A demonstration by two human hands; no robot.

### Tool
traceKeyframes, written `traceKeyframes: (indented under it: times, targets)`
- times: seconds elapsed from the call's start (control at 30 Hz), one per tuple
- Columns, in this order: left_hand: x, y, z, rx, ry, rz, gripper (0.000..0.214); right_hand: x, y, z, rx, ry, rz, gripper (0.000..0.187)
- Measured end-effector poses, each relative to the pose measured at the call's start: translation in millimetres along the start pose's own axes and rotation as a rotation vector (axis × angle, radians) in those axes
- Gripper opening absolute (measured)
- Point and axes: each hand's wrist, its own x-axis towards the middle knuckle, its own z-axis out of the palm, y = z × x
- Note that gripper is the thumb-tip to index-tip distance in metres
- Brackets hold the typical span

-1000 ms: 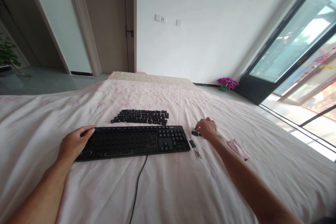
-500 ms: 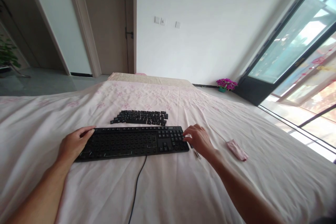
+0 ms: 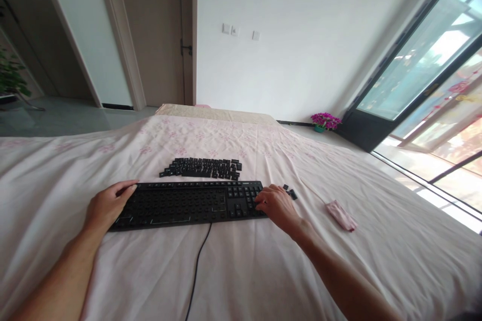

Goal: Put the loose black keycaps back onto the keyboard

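A long black plastic keyboard (image 3: 203,203) is laid on the pale pink flowered sheet (image 3: 241,271), its left end pinched by the left hand (image 3: 111,203). The right hand (image 3: 277,204) is placed, fingers bent, at the right end; whether something is pinched there cannot be told.

The scene is viewed by a single camera worn on the head, held above the pink sheet (image 3: 241,281) and aimed forward and down. Both forearms (image 3: 64,271) are seen entering from the lower corners, nearest the view. The keyboard (image 3: 176,205) is framed below centre, at middle range. The white wall (image 3: 286,75) is faced farther off, with a door (image 3: 154,35) taken in at left and a glass door (image 3: 414,70) at right. A wide field is covered.
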Motion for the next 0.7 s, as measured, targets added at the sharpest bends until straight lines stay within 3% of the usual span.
traceKeyframes:
  times: [0.4, 0.7]
  targets:
    - [-0.1, -1.5, 0.8, 0.005, 0.008, 0.015, 0.046, -1.8, -0.1, -2.7, -0.021, -0.058, -0.048, 0.013]
    - [-0.9, 0.9, -0.8, 0.014, 0.009, 0.007, 0.045, -7.7, -2.4, 7.5, -0.056, -0.038, -0.022, 0.013]
